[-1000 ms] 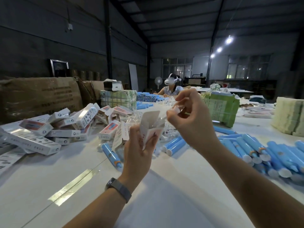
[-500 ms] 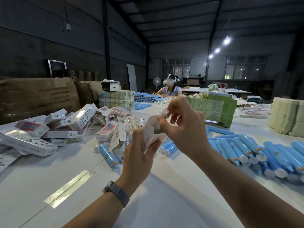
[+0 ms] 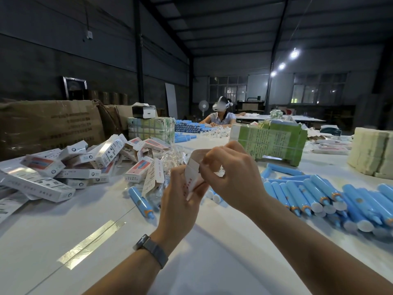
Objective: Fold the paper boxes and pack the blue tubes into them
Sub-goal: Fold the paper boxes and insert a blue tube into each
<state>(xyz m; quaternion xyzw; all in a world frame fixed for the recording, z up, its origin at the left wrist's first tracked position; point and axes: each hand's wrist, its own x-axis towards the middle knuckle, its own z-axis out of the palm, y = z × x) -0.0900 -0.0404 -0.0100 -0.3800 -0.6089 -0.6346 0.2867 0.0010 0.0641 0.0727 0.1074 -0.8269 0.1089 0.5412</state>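
Box (image 3: 192,174), head view: one small white carton with red print, held off the table (image 3: 212,262) at centre, between both hands. Left hand (image 3: 180,201): fingers curled round the lower body of the carton, gripping it. Right hand (image 3: 231,177): fingers bent onto the top end, apparently pinching a flap, though the fingertips are hidden. Step in hand, by judgement: folding, closing one end. Whether a tube is already inside cannot be told.
Tubes (image 3: 319,194): blue, loose heap on the table, right of the hands; one stray tube (image 3: 140,201) to the left.
Finished boxes (image 3: 63,169): pile at left.
Next move calls for tucking the flap flush, then a free hand for a tube.
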